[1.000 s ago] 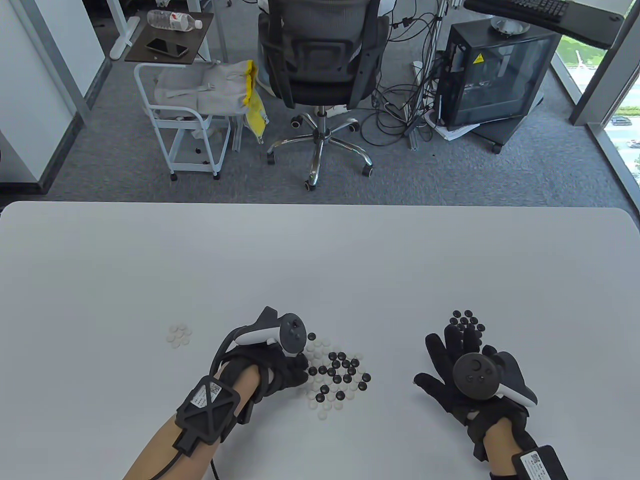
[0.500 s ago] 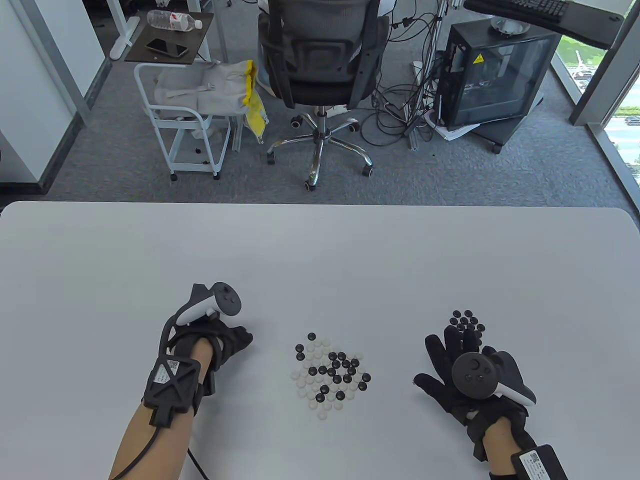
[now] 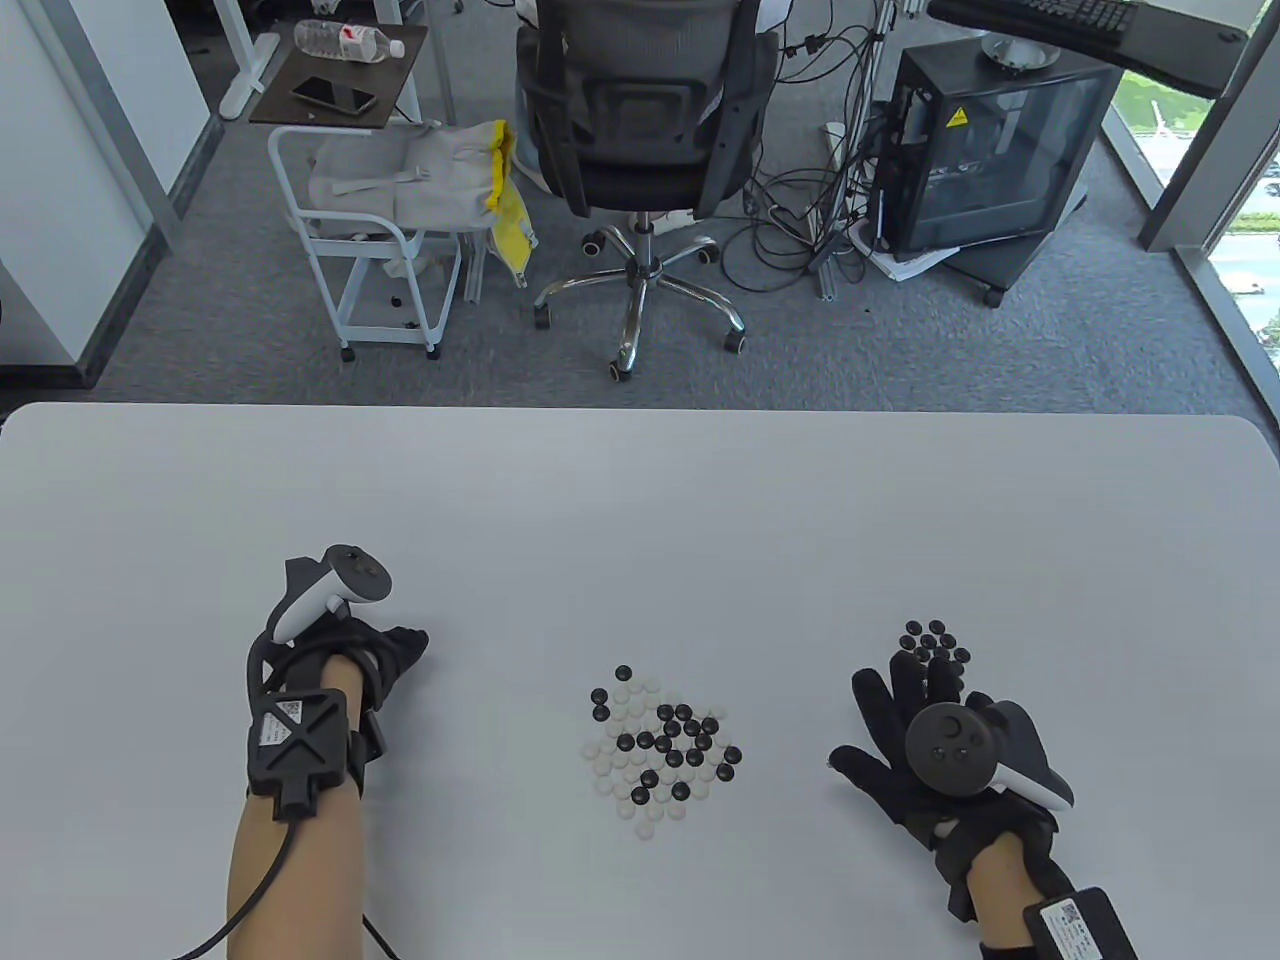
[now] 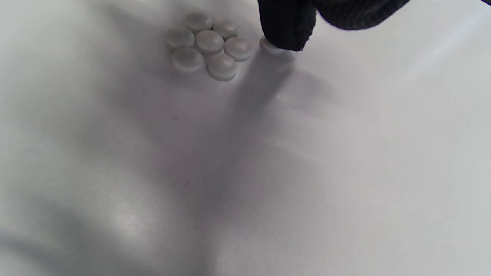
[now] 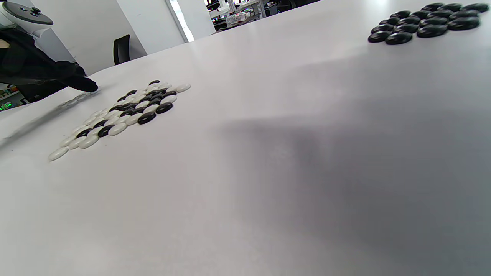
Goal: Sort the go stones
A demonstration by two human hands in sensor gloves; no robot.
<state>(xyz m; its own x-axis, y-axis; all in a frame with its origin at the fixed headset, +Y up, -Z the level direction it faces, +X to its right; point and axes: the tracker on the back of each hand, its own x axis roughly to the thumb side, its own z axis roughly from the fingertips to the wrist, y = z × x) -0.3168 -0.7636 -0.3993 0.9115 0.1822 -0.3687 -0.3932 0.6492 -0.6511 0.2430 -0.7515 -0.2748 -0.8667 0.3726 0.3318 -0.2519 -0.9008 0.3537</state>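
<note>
at the left of the desk [image 3: 640, 520], the left hand [image 3: 345, 655] pinches a white stone [image 4: 270, 46] down beside the white cluster [image 4: 207, 46], keeping colours apart. the right hand [image 3: 925, 735] rests flat, grip slack, near the black cluster [image 3: 932, 640]; the mixed pile [image 3: 660, 745] waits between.

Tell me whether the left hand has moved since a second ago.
Yes. The left hand has moved left, away from the mixed stone pile, over to the white stone cluster, where it holds a white stone.
</note>
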